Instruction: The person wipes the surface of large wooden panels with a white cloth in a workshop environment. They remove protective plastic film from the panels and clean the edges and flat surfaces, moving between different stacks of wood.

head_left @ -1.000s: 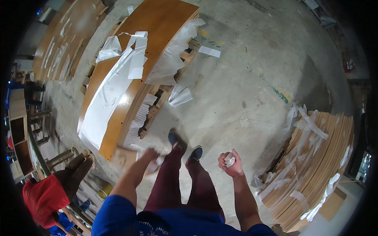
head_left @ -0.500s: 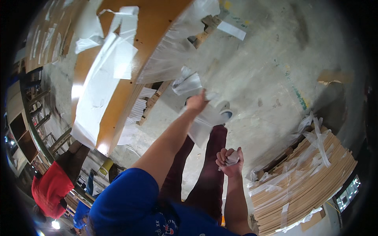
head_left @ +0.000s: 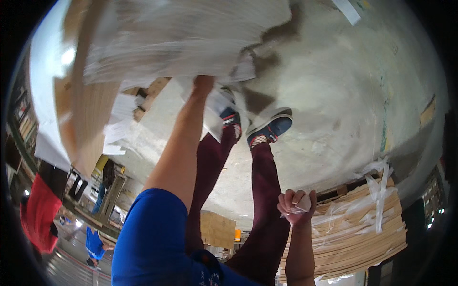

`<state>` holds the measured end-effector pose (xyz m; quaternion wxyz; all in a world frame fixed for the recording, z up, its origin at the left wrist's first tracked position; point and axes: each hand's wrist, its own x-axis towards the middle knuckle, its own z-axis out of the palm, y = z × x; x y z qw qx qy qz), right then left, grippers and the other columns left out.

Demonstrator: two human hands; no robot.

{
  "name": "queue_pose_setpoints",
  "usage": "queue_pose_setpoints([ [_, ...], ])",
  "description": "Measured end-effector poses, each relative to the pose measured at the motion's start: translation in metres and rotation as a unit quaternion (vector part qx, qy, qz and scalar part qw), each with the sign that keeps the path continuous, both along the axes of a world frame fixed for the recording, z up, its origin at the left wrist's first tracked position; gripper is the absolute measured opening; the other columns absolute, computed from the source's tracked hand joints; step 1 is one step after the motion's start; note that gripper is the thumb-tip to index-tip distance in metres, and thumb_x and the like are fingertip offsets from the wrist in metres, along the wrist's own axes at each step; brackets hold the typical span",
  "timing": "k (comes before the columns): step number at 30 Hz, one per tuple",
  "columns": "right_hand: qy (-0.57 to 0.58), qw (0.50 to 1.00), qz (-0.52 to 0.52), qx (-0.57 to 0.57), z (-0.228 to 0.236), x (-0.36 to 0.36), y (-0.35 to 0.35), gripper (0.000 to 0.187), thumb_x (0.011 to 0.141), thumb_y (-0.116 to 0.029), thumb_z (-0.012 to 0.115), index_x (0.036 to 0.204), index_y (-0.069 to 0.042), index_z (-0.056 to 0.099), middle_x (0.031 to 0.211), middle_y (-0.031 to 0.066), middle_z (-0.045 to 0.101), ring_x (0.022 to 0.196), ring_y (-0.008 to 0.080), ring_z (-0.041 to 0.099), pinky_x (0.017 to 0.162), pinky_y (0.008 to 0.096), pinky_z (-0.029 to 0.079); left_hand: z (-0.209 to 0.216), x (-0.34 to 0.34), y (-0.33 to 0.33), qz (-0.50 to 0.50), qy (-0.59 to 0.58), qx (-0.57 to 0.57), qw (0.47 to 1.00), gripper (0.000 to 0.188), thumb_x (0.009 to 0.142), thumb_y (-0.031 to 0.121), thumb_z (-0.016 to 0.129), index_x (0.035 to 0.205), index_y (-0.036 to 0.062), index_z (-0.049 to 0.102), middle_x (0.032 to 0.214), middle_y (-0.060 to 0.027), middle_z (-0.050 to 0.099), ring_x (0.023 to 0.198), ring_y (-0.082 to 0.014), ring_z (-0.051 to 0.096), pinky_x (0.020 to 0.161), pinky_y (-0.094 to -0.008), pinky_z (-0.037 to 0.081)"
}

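My left hand (head_left: 203, 84) reaches forward to the lower edge of a wide clear plastic film (head_left: 162, 50). Its fingers are partly hidden by the film. From this hand hangs a thin translucent white sheet (head_left: 213, 114), down beside my left shoe. The plastic film spreads across the front of a stack of brown boards (head_left: 95, 124) at the left. Lower right, my right hand (head_left: 296, 207) is closed round a crumpled wad of whitish plastic (head_left: 302, 204), with its palm turned up.
A second stack of thin boards (head_left: 348, 229), wrapped in film strips, stands at the right. A wooden pallet (head_left: 151, 97) shows under the left stack. A cardboard box (head_left: 217, 229) is behind my legs. People in red (head_left: 40, 214) and blue (head_left: 94, 245) are at lower left.
My view has shifted toward the left stack. My left hand has moved to the plastic film, which now spreads wider across the upper view. My right hand still grips its wad.
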<state>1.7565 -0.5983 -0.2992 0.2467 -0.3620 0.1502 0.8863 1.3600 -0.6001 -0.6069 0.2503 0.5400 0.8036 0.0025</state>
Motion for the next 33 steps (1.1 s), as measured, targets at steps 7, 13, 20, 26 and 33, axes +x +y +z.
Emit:
queue_pose_setpoints([
  [7, 0.000, 0.998, 0.042, 0.048, 0.092, -0.046, 0.048, 0.064, 0.094, -0.055, 0.030, 0.081, -0.002, 0.062, 0.067, 0.0109, 0.046, 0.059, 0.0183, 0.037, 0.049, 0.0292, 0.031, 0.221, 0.103, -0.006, -0.244, -0.386, 0.058, 0.888, 0.056, 0.061, 0.014, 0.071, 0.113, 0.0051, 0.055, 0.099, -0.0153, 0.062, 0.092, -0.0345, 0.060, 0.083, -0.0440, 0.047],
  [13, 0.057, 0.985, 0.116, 0.118, 0.182, -0.115, 0.101, 0.060, 0.093, -0.057, 0.031, 0.082, -0.007, 0.062, 0.069, 0.0087, 0.044, 0.063, 0.0191, 0.037, 0.051, 0.0290, 0.031, 0.407, -0.099, 0.080, 0.293, 0.018, 0.181, 0.939, 0.091, 0.061, 0.029, 0.081, 0.133, 0.0001, 0.036, 0.107, -0.0215, 0.056, 0.102, -0.0379, 0.053, 0.087, -0.0432, 0.044],
  [20, 0.086, 0.977, 0.146, 0.127, 0.241, -0.171, 0.132, 0.062, 0.094, -0.054, 0.030, 0.087, -0.003, 0.063, 0.071, 0.0101, 0.045, 0.063, 0.0188, 0.038, 0.053, 0.0300, 0.033, 0.444, -0.257, 0.147, 0.178, 0.130, 0.192, 0.956, 0.091, 0.067, 0.045, 0.077, 0.138, 0.0118, 0.033, 0.107, -0.0132, 0.056, 0.103, -0.0303, 0.054, 0.087, -0.0415, 0.045],
  [26, 0.116, 0.971, 0.181, 0.103, 0.236, -0.213, 0.157, 0.056, 0.094, -0.051, 0.034, 0.093, -0.004, 0.063, 0.074, 0.0091, 0.046, 0.065, 0.0183, 0.041, 0.053, 0.0286, 0.035, 0.433, -0.326, 0.170, 0.173, 0.201, 0.036, 0.964, 0.046, 0.072, 0.018, 0.069, 0.116, 0.0137, 0.057, 0.114, -0.0070, 0.055, 0.112, -0.0298, 0.048, 0.089, -0.0425, 0.043],
  [33, 0.109, 0.964, 0.233, 0.069, 0.225, -0.251, 0.224, 0.053, 0.093, -0.050, 0.037, 0.092, -0.004, 0.063, 0.072, 0.0095, 0.048, 0.063, 0.0177, 0.041, 0.049, 0.0281, 0.034, 0.422, -0.170, 0.237, 0.170, -0.239, 0.248, 0.923, 0.062, 0.078, 0.016, 0.066, 0.131, 0.0057, 0.037, 0.113, -0.0253, 0.056, 0.107, -0.0376, 0.056, 0.091, -0.0445, 0.043],
])
